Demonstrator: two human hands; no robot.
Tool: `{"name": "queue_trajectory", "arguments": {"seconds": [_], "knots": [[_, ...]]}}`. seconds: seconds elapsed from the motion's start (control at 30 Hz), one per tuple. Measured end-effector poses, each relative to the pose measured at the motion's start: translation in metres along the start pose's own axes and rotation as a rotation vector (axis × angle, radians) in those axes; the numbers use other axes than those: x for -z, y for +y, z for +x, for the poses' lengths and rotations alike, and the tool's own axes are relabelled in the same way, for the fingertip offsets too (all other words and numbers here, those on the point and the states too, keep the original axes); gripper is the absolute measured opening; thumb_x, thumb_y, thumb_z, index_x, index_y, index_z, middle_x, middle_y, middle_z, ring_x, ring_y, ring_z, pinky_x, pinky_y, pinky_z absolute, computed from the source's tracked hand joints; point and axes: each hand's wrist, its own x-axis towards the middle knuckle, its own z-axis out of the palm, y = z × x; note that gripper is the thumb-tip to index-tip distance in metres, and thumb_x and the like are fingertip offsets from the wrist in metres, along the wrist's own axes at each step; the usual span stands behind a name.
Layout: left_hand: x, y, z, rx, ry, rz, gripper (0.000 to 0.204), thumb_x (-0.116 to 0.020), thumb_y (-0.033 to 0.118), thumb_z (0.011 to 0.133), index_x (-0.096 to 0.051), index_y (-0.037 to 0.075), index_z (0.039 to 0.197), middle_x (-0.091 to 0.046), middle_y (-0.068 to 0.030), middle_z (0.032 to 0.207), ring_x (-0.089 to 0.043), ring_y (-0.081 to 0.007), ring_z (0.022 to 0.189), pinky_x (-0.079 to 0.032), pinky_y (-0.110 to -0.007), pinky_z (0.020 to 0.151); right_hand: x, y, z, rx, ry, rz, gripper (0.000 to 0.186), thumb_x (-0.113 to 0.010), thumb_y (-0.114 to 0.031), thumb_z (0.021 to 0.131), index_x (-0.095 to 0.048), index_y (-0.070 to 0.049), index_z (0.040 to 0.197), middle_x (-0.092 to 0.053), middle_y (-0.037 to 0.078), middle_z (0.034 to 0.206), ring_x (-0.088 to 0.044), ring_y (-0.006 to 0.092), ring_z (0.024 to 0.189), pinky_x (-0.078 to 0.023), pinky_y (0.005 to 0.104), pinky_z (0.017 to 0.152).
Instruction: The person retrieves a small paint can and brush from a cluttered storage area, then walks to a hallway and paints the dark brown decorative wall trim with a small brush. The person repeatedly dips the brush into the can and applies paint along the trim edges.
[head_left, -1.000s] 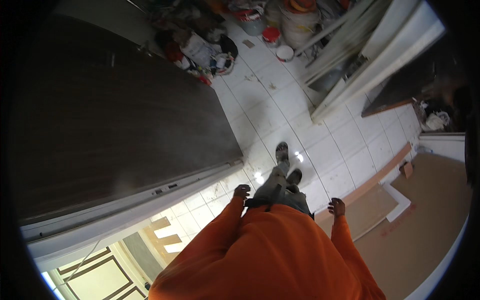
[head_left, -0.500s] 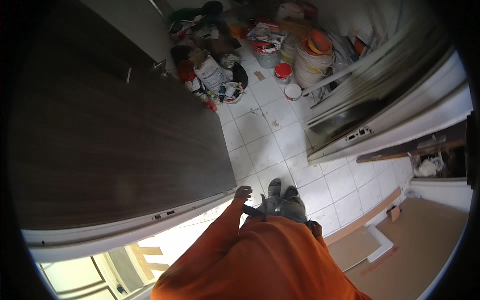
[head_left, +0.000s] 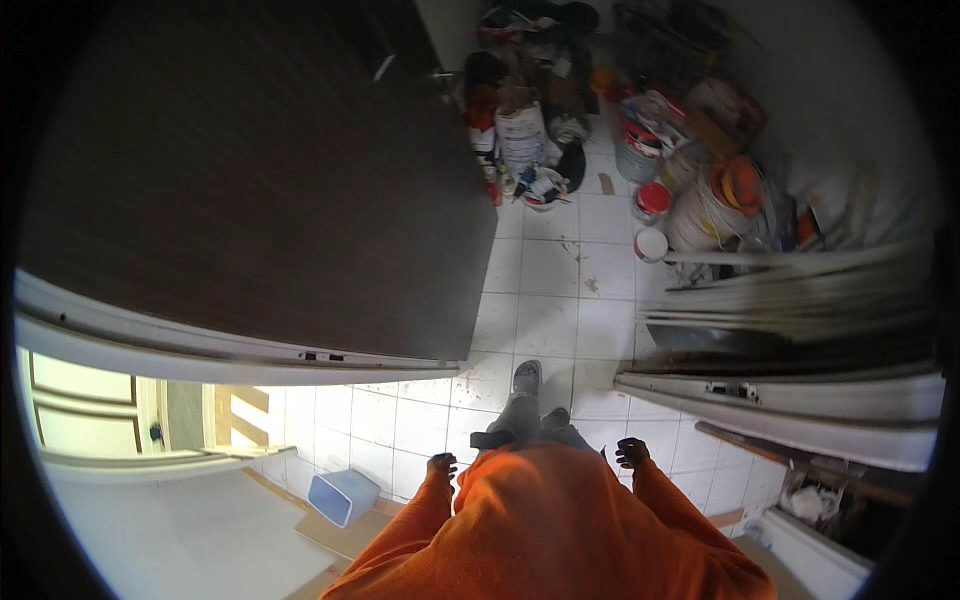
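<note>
the left hand [head_left: 441,464] and right hand [head_left: 631,452] are hanging loosely part-open beside the orange top [head_left: 560,525], while a pale blue bin [head_left: 343,497] is resting near the left one, a dark door [head_left: 270,190] is standing farther ahead, and a red-lidded tub [head_left: 652,200] is sitting beyond on the tiled floor [head_left: 548,270].

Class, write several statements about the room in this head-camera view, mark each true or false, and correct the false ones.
1. The left hand grips the blue bin. False: the hand is apart from the bin.
2. The dark door stands ahead of the person, on the left. True.
3. The person's top is green. False: it is orange.
4. The red-lidded tub stands right of the white sack. True.
5. The floor is tiled. True.
</note>
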Motion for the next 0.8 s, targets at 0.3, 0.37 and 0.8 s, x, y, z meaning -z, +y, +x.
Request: {"name": "queue_trajectory", "arguments": {"seconds": [0.3, 0.37, 0.8], "knots": [[-0.059, 0.079, 0.035, -0.095, -0.154, 0.551, 0.022, -0.070, 0.021, 0.090, -0.071, 0.015, 0.110, -0.073, -0.0044, 0.101, -0.068, -0.0244, 0.082, -0.053, -0.045, 0.069, -0.034, -0.106, 0.026, 0.216, -0.159, 0.299, 0.021, -0.065, -0.019, 0.092, -0.064, -0.014, 0.112, -0.071, 0.010, 0.087, -0.064, 0.0174, 0.059, -0.049, 0.0307, 0.045], [-0.092, 0.141, 0.048, -0.247, -0.242, 0.620, 0.022, -0.071, 0.021, 0.089, -0.072, 0.016, 0.110, -0.073, -0.0042, 0.099, -0.068, -0.0234, 0.081, -0.054, -0.044, 0.069, -0.045, -0.097, 0.039, 0.252, -0.155, 0.415, 0.020, -0.064, -0.017, 0.092, -0.065, -0.012, 0.112, -0.072, 0.011, 0.086, -0.064, 0.0177, 0.058, -0.050, 0.0317, 0.046], [-0.286, 0.477, 0.072, -0.440, -0.710, 0.767, 0.038, -0.070, 0.010, 0.088, -0.059, 0.008, 0.124, -0.072, -0.0136, 0.095, -0.068, -0.0232, 0.078, -0.055, -0.041, 0.066, -0.094, -0.124, 0.044, 0.042, 0.298, 0.933, 0.030, -0.056, -0.027, 0.098, -0.063, -0.011, 0.123, -0.071, 0.011, 0.100, -0.066, 0.0219, 0.070, -0.054, 0.0357, 0.061]]}}
